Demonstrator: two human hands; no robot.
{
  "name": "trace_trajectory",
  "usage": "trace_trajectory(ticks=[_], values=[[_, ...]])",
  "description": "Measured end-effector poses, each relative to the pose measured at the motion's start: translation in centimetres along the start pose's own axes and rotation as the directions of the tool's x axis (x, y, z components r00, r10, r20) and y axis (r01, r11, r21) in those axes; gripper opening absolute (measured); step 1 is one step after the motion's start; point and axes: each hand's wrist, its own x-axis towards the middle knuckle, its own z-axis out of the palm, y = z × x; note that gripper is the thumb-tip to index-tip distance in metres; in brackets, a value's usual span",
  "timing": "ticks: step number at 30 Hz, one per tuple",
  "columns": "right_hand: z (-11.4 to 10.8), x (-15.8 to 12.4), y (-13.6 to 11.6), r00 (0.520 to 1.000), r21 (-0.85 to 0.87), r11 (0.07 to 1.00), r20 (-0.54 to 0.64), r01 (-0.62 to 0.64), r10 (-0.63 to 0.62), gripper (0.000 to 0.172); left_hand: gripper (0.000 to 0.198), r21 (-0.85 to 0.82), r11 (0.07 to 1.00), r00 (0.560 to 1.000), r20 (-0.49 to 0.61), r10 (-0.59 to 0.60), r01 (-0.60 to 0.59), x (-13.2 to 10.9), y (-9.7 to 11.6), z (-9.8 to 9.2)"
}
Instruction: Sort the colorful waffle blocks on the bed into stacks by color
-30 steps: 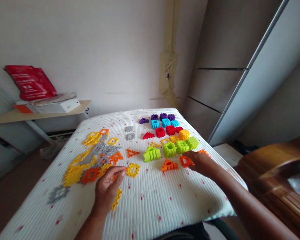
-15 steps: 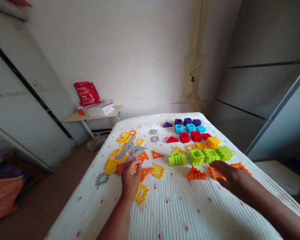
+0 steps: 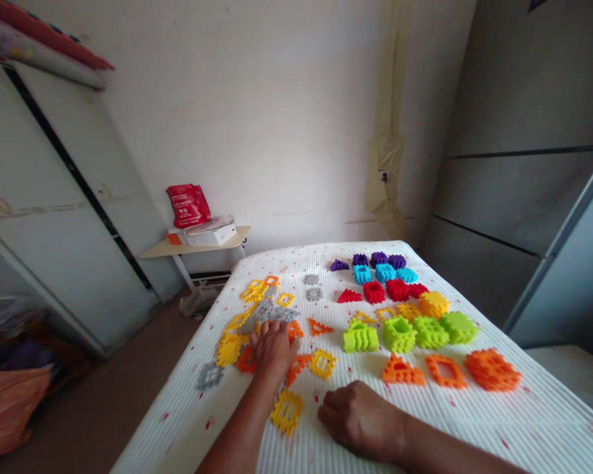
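My left hand (image 3: 273,347) lies with fingers stretched over a loose pile of flat yellow, grey and orange pieces (image 3: 237,336) on the white ribbed cover (image 3: 425,434). My right hand (image 3: 358,418) rests on the cover with fingers curled under; nothing shows in it. It sits beside a yellow square frame (image 3: 287,411). Another yellow frame (image 3: 323,363) and an orange triangle (image 3: 320,326) lie just right of the left hand. Further right are an orange triangle stack (image 3: 400,372), an orange frame (image 3: 445,370) and an orange stack (image 3: 491,368).
Sorted stacks stand behind: green (image 3: 399,332), yellow (image 3: 433,303), red (image 3: 374,291), cyan (image 3: 385,272), purple (image 3: 378,259). A lone grey piece (image 3: 209,375) lies near the left edge. A side table (image 3: 197,249) carries a white box and a red bag (image 3: 188,205). A grey wardrobe (image 3: 524,217) stands right.
My right hand left the orange pieces and came back toward me, now curled near the yellow frame. My left hand reached further onto the flat pile. The view swung left and tilted.
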Motion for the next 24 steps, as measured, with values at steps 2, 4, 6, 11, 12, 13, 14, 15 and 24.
trace_trajectory(ticks=[2,4,6,11,12,13,14,15,24], values=[[1.0,1.0,0.1,0.999,-0.038,0.999,-0.025,0.029,-0.03,0.022,0.028,0.018,1.0,1.0,0.002,0.005,-0.005,0.4,0.0,0.0],[1.7,1.5,0.1,0.998,-0.061,0.998,-0.053,0.03,-0.033,0.02,0.025,0.031,1.0,1.0,-0.008,0.006,-0.006,0.5,0.1,0.1],[2.2,1.8,0.0,0.996,-0.066,0.998,-0.082,0.025,-0.03,0.019,0.025,0.036,0.999,1.0,-0.029,0.013,-0.012,0.5,0.1,0.2],[2.5,1.6,0.0,0.994,-0.049,0.999,-0.111,0.011,-0.017,0.017,0.023,0.039,0.999,0.994,-0.102,0.042,-0.038,0.0,0.1,0.5],[2.5,1.6,0.1,0.994,-0.051,0.999,-0.113,0.009,-0.015,0.017,0.023,0.034,0.999,0.992,-0.116,0.04,-0.036,-0.1,0.0,0.5],[2.6,1.5,0.1,0.993,-0.053,0.999,-0.113,0.011,-0.017,0.017,0.022,0.026,0.999,0.991,-0.13,0.037,-0.034,-0.2,-0.1,0.6],[2.6,1.5,0.2,0.993,-0.055,0.998,-0.114,0.011,-0.017,0.016,0.022,0.017,0.999,0.988,-0.148,0.037,-0.035,-0.2,-0.2,0.6],[2.6,1.4,0.3,0.993,-0.058,0.998,-0.113,0.011,-0.018,0.015,0.022,0.008,0.999,0.985,-0.169,0.039,-0.038,-0.2,-0.4,0.7],[2.3,1.3,0.5,0.993,-0.05,0.999,-0.122,-0.013,0.007,0.014,0.017,-0.184,0.953,0.866,-0.484,0.126,-0.241,-0.7,-1.6,0.5]])
